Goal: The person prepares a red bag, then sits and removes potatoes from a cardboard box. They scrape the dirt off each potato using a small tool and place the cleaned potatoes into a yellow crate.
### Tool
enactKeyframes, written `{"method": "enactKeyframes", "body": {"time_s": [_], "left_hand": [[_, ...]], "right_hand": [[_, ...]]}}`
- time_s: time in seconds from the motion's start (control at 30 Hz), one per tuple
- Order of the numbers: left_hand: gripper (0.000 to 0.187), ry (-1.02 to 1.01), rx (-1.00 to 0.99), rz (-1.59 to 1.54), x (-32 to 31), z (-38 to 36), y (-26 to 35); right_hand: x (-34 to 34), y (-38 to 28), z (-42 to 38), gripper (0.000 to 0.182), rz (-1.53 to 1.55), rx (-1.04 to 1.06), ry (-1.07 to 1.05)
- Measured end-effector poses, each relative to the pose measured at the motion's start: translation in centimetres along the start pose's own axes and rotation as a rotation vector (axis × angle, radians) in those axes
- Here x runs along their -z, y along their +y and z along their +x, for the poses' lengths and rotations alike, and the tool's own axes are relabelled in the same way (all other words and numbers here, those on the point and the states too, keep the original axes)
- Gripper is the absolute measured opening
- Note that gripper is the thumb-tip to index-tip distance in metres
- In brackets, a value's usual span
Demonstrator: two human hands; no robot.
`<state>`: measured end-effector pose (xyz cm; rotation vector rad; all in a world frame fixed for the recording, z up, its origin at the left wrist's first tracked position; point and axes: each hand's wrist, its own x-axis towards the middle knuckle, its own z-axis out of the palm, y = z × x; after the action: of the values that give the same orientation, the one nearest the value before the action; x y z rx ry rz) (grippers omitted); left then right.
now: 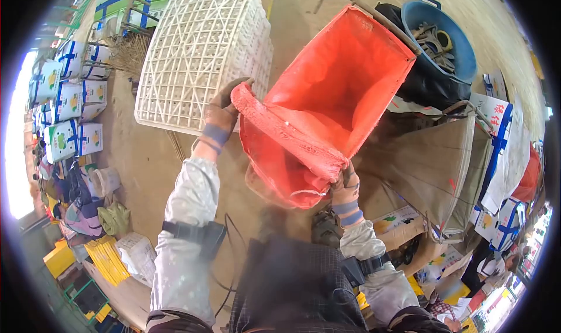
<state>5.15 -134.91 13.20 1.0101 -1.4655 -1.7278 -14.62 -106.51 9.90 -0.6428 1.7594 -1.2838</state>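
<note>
Both hands were well apart, each clamped on the rolled rim of a red mesh sack (315,122). The left hand (222,114), in a grimy glove with a blue-striped cuff, gripped the rim's upper end near the crate; the right hand (346,187), gloved the same way, pinched the lower end. Between them the rim ran as a thick, fuzzy roll. The sack was thin, translucent netting, held open in a boxy, squared mouth, its far edge stretched over a metal frame (350,7).

It hung in front of the person, above a dusty concrete floor (146,158). Just behind the left hand stood a white plastic crate (198,52) with a lattice wall, tilted on its side. Beyond the sack sat a round blue tub (461,47) holding dull metal pieces, with black sheeting under it. To the right stood a tan canvas bag (432,163), stiff and wedge-shaped, on a wire frame. Printed white cartons (70,99) with blue straps were stacked along the left, and yellow folded sheets (108,257) lay lower left.
</note>
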Motion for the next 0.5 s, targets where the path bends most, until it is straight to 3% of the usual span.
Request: {"method": "enactKeyframes", "body": {"time_s": [0.03,0.2,0.23,0.3,0.33,0.37,0.43,0.5], "left_hand": [[0.043,0.037,0.007,-0.075,0.3,0.6,-2.8],[0.046,0.182,0.000,0.323,-2.2,-0.7,-8.3],[0.048,0.137,-0.024,0.489,-1.4,-1.5,-12.2],[0.054,0.169,0.089,0.680,-1.9,-4.0,-14.1],[0.058,0.178,0.148,0.774,-2.3,-5.2,-14.5],[0.057,0.255,0.077,0.835,-2.6,-7.6,-14.6],[0.054,0.354,0.124,0.867,-3.1,-11.8,-13.6],[0.050,0.390,0.359,0.797,-3.0,-15.2,-12.3]], "right_hand": [[-0.1,0.0,0.1,0.048,0.024,-0.012,0.013],[-0.1,2.2,-0.2,0.062,0.035,0.138,0.014],[-0.1,2.1,-0.3,0.057,0.030,0.140,0.046],[-0.4,1.7,-0.3,0.042,0.005,0.119,0.150],[-0.1,0.8,-0.6,0.035,0.081,0.016,0.156],[0.2,-0.2,-1.0,0.029,0.159,-0.087,0.169],[0.3,-0.8,-1.8,0.028,0.040,-0.025,0.167],[0.3,-0.6,-2.3,0.030,-0.074,-0.023,0.146]]}}
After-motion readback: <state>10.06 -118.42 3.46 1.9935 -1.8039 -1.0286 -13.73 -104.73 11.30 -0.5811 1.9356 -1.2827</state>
